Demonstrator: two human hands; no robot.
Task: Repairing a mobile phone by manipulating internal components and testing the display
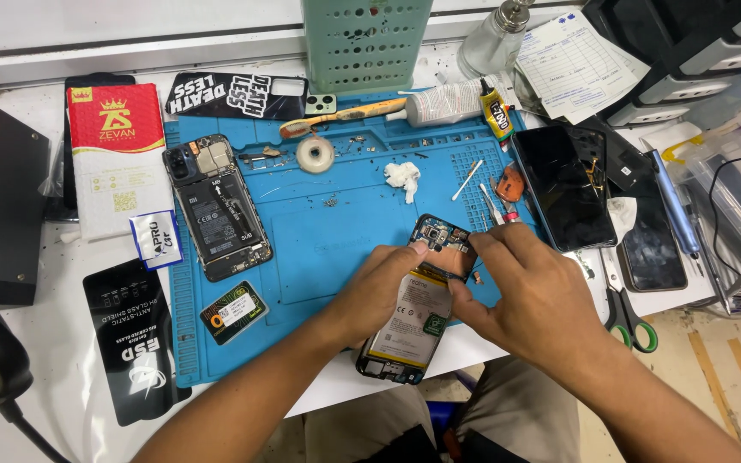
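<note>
Nearest the camera, the left hand (376,287) and the right hand (532,291) are both working on an opened smartphone with its back cover off, showing a pale battery and dark circuit board (413,317). The phone is lying tilted at the front edge of a blue silicone repair mat (319,249), its lower end hanging over the white table (36,403). The left hand is gripping the phone's left side, thumb pressed near the camera end. The right hand's fingers are curled and pinching at the upper right corner of the board — what they are pinching is too small to tell.

Just right of that hand, green-handled scissors (626,313) are lying on the table edge. Left, on the mat, a small black-and-orange card (234,312) is lying near a second opened phone with a black battery (216,206). A black glossy screen-protector packet (135,339) is resting off the mat.

Farther back are a wad of white cotton (403,178), a roll of white tape (315,155) and a cotton swab (466,180) — and a dark-screened phone (563,184) to the right. At the back, a pale green perforated basket (366,43) is standing beside a clear glass bottle (492,41).
</note>
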